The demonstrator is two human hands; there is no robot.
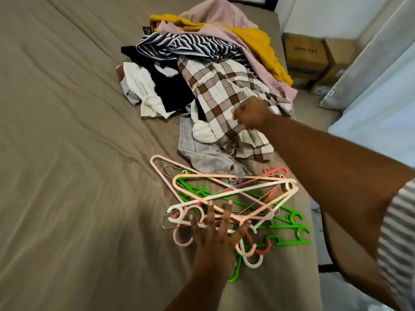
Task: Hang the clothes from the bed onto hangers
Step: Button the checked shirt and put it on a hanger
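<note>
Fingers [238, 115] on plaid shirt [215, 90] (right hand [252, 115])

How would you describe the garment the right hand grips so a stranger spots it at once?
On the bed, find the heap of clothes by its right edge. At its near end, beyond the hangers, the right hand grips the checked shirt. Only it has bold brown checks; neighbours are striped, plain or grey.
</note>
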